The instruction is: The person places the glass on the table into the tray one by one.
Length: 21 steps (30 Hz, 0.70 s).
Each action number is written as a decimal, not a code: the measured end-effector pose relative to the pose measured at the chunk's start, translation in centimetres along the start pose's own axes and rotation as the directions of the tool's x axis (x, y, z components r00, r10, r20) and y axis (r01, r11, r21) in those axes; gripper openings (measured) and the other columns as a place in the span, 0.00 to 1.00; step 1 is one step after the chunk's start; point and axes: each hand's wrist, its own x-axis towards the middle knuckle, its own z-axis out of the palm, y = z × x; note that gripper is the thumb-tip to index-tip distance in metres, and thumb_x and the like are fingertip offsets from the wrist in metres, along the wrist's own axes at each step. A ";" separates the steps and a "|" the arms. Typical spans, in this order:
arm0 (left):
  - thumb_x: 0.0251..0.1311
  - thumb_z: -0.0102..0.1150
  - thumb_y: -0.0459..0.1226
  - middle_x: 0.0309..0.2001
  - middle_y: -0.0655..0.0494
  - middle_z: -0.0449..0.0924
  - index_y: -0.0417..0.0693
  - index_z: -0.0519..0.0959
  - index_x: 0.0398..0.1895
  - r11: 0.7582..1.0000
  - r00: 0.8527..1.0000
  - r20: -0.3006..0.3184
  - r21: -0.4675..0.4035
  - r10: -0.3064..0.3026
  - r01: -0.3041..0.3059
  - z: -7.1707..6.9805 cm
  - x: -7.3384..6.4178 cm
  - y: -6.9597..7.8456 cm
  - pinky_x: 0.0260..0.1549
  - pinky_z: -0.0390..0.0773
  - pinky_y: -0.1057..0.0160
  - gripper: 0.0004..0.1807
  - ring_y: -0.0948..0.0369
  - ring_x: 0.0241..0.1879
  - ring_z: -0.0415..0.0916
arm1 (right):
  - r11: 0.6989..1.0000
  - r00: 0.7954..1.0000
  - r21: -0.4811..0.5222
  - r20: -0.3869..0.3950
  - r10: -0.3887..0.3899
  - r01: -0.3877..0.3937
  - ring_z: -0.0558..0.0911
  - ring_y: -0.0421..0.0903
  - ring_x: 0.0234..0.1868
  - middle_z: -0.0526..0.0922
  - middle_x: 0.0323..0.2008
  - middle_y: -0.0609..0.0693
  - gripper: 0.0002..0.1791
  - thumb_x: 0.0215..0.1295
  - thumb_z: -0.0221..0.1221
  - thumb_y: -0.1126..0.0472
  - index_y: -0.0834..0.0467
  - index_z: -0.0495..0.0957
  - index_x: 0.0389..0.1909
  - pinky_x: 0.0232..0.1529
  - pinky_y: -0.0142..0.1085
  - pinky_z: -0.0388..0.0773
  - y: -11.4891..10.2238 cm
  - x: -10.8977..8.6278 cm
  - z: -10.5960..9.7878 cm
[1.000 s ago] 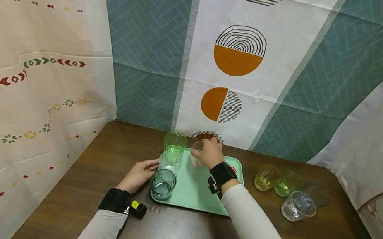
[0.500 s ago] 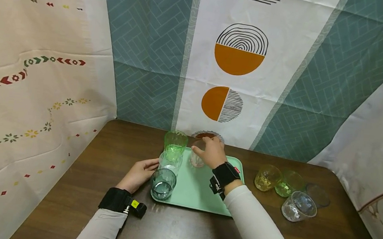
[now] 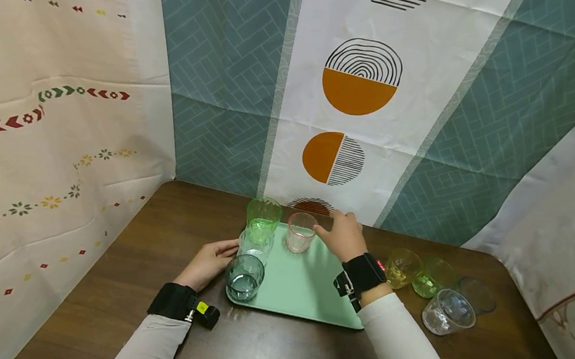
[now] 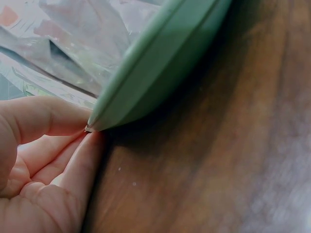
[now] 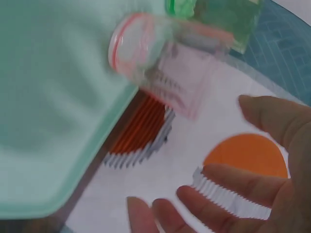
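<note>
A mint-green tray (image 3: 303,280) lies on the table. My left hand (image 3: 210,265) is at its left side; in the left wrist view, thumb and fingertips pinch the tray's rim (image 4: 146,73). Along that side stand a green glass (image 3: 264,207), a clear glass (image 3: 254,245) and a grey-blue glass (image 3: 245,280). Near the tray's back edge a pink-tinted clear glass (image 3: 300,238) stands upright. Just right of that glass is my right hand (image 3: 346,237), its thumb and fingers spread with nothing between them, as the right wrist view also shows.
On the brown table (image 3: 269,353) right of the tray stand a yellow glass (image 3: 400,270), another green glass (image 3: 426,285), another clear glass (image 3: 446,313) and a dark glass (image 3: 480,296). A patterned curtain (image 3: 218,137) hangs behind the table.
My right hand has let go of the pink-tinted glass and moved right, off it. That glass stays on the tray. My left hand has kept its place.
</note>
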 end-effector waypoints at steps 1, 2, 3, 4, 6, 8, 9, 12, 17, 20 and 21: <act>0.62 0.58 0.32 0.67 0.37 0.65 0.38 0.65 0.67 1.000 1.000 0.004 0.002 0.003 -0.003 0.0 0.0 0.0 0.61 0.69 0.51 0.30 0.49 0.67 0.61 | 1.000 1.000 -0.005 -0.003 0.012 -0.012 0.71 0.67 0.53 0.74 0.52 0.72 0.32 0.63 0.61 0.50 0.70 0.71 0.59 0.57 0.61 0.67 0.2 -0.2 -0.3; 0.63 0.58 0.32 0.67 0.36 0.65 0.37 0.65 0.67 1.000 1.000 0.004 0.006 0.007 -0.007 0.0 -0.1 0.0 0.61 0.69 0.50 0.30 0.48 0.67 0.61 | 1.000 1.000 -0.010 -0.004 0.026 -0.026 0.70 0.67 0.52 0.73 0.52 0.73 0.32 0.63 0.61 0.50 0.70 0.70 0.59 0.56 0.62 0.67 0.4 -0.4 -0.6; 0.63 0.58 0.32 0.66 0.37 0.66 0.38 0.65 0.67 1.000 1.000 0.000 0.002 0.000 0.000 0.0 -0.1 0.0 0.61 0.69 0.50 0.29 0.49 0.66 0.61 | 0.999 0.999 -0.013 -0.003 0.040 -0.040 0.70 0.68 0.52 0.73 0.52 0.73 0.32 0.63 0.60 0.51 0.71 0.70 0.59 0.55 0.62 0.67 0.7 -0.5 -1.0; 0.63 0.58 0.32 0.67 0.37 0.66 0.38 0.65 0.67 1.000 1.000 0.000 0.002 -0.002 0.002 0.0 0.0 0.0 0.61 0.68 0.50 0.29 0.49 0.67 0.61 | 0.999 0.999 -0.017 0.000 0.050 -0.050 0.70 0.69 0.53 0.72 0.52 0.74 0.32 0.63 0.60 0.51 0.71 0.69 0.59 0.55 0.63 0.67 0.9 -0.6 -1.4; 0.63 0.58 0.32 0.67 0.37 0.65 0.38 0.64 0.68 1.000 1.000 0.003 0.001 -0.001 0.001 0.0 0.0 0.0 0.62 0.67 0.48 0.30 0.49 0.67 0.61 | 0.998 0.998 -0.022 0.014 0.065 -0.065 0.68 0.70 0.54 0.72 0.52 0.74 0.32 0.64 0.59 0.52 0.72 0.68 0.59 0.56 0.64 0.65 1.5 -0.9 -2.1; 0.63 0.58 0.33 0.66 0.37 0.66 0.38 0.64 0.68 1.000 1.000 0.003 -0.003 -0.001 0.001 0.1 0.0 0.0 0.62 0.67 0.48 0.30 0.49 0.67 0.61 | 0.996 0.996 -0.038 0.033 0.080 -0.079 0.67 0.71 0.55 0.72 0.53 0.75 0.32 0.64 0.58 0.52 0.72 0.68 0.60 0.57 0.65 0.63 2.1 -1.1 -2.9; 0.63 0.58 0.32 0.67 0.37 0.66 0.38 0.64 0.68 1.000 1.000 0.005 -0.006 -0.003 0.003 0.1 0.1 0.0 0.62 0.66 0.48 0.30 0.50 0.67 0.61 | 0.995 0.995 -0.046 0.044 0.091 -0.089 0.66 0.71 0.56 0.72 0.54 0.75 0.32 0.65 0.58 0.52 0.72 0.68 0.60 0.57 0.65 0.62 2.4 -1.2 -3.2; 0.63 0.58 0.33 0.67 0.37 0.65 0.38 0.64 0.68 1.000 1.000 0.011 -0.007 -0.001 0.001 0.2 0.1 -0.1 0.62 0.66 0.48 0.30 0.50 0.67 0.61 | 0.990 0.989 -0.081 0.083 0.121 -0.114 0.63 0.73 0.58 0.71 0.55 0.76 0.33 0.66 0.57 0.51 0.73 0.66 0.61 0.57 0.66 0.62 3.3 -1.5 -4.2; 0.63 0.58 0.32 0.67 0.37 0.65 0.38 0.64 0.68 1.000 1.000 0.011 -0.014 -0.006 0.006 0.1 0.0 0.2 0.62 0.66 0.48 0.30 0.50 0.67 0.60 | 0.980 0.977 -0.134 0.141 0.162 -0.144 0.61 0.75 0.59 0.68 0.56 0.78 0.34 0.66 0.55 0.50 0.75 0.65 0.61 0.54 0.67 0.62 4.8 -2.0 -5.5; 0.63 0.57 0.32 0.67 0.36 0.64 0.38 0.64 0.68 1.000 1.000 0.012 -0.016 -0.006 0.007 0.2 -0.2 0.4 0.63 0.66 0.47 0.29 0.49 0.67 0.60 | 0.974 0.965 -0.154 0.173 0.195 -0.169 0.61 0.76 0.58 0.67 0.56 0.79 0.34 0.66 0.55 0.50 0.76 0.66 0.60 0.54 0.68 0.61 5.8 -2.2 -6.2; 0.63 0.57 0.31 0.67 0.36 0.64 0.37 0.64 0.68 1.000 1.000 0.016 -0.019 -0.007 0.007 0.2 -0.2 0.4 0.63 0.66 0.47 0.29 0.49 0.67 0.60 | 0.971 0.962 -0.161 0.181 0.205 -0.176 0.61 0.76 0.57 0.67 0.56 0.80 0.34 0.66 0.55 0.49 0.76 0.67 0.59 0.54 0.68 0.61 6.2 -2.3 -6.3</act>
